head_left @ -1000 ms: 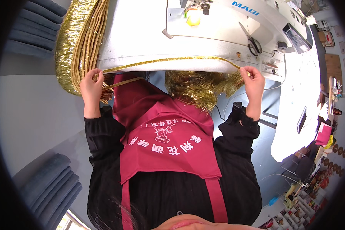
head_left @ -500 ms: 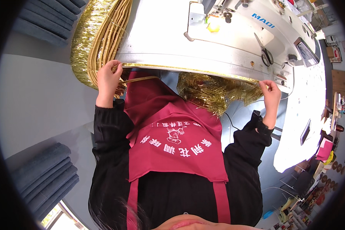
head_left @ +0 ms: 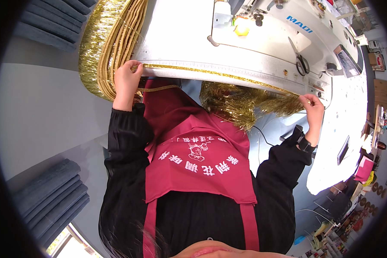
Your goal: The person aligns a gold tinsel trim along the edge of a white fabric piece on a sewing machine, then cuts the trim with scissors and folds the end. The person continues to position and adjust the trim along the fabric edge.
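Observation:
My left hand (head_left: 127, 81) pinches one end of a gold tinsel fringe band (head_left: 202, 70) at the left of the white sewing table (head_left: 180, 47). At the table's right corner my right hand (head_left: 312, 109) pinches the same band. Between them it runs taut along a ruler strip (head_left: 253, 73) on the front edge. Loose gold tinsel (head_left: 230, 103) hangs below the edge, over the lap of my red apron (head_left: 198, 159). A thick folded bundle of gold fringe (head_left: 112, 47) lies just left of my left hand.
A white sewing machine (head_left: 305, 34) fills the back right, its small lamp lit near the needle area. Black scissors (head_left: 300, 60) lie on the table before it. Behind stands a phone-like device (head_left: 346, 60). Grey-blue curtains (head_left: 51, 198) hang at the left.
My right hand has moved right and slightly down. My left hand has shifted a little right and up, and the band now lies over the ruler strip.

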A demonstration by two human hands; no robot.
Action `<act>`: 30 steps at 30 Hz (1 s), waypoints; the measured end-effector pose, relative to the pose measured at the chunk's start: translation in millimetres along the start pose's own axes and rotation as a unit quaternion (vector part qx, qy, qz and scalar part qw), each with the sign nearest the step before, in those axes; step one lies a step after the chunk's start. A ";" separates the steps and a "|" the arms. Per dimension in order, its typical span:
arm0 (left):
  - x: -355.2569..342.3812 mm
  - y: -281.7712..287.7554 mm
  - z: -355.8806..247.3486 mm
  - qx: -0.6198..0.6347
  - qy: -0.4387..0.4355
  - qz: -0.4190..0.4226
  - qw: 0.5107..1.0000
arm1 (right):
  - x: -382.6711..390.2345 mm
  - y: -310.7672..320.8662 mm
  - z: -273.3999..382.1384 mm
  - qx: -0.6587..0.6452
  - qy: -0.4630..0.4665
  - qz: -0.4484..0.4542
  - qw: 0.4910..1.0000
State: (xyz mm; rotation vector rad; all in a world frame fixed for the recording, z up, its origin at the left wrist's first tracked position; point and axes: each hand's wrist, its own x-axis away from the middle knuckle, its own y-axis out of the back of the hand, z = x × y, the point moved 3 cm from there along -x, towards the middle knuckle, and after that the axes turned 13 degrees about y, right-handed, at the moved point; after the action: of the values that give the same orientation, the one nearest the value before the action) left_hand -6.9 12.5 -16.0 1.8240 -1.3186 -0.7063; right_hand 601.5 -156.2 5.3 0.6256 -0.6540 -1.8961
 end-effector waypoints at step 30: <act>-8.5 -1.1 1.0 -0.019 0.002 0.021 1.000 | -22.8 -15.4 -27.4 0.025 0.041 -0.009 0.999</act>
State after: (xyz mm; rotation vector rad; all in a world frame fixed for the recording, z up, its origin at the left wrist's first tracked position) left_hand -9.8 20.6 -17.4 1.7622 -1.3285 -0.7016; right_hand 618.6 -134.3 -21.8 0.7381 -0.6463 -1.8656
